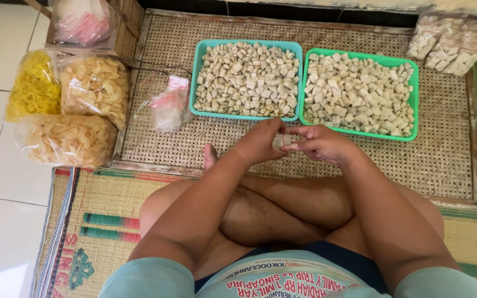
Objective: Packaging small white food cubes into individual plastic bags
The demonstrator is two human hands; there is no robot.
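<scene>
The left hand and the right hand meet above the crossed legs, at the near edge of the woven mat. Between them is one small clear bag with a pale lump inside. Both hands are closed on it, fingers pinched tight, one at each end. The bag lies sideways, its long side going left to right.

Just beyond the hands sit two plastic trays side by side. The blue-green tray is on the left and the green tray is on the right. Both are full of small, pale, blocky chunks.

A little bundle of thin clear bags lies left of the trays. Far left, on the floor, are three big bags of crackers, wavy and bumpy, two tan and one yellow.
</scene>
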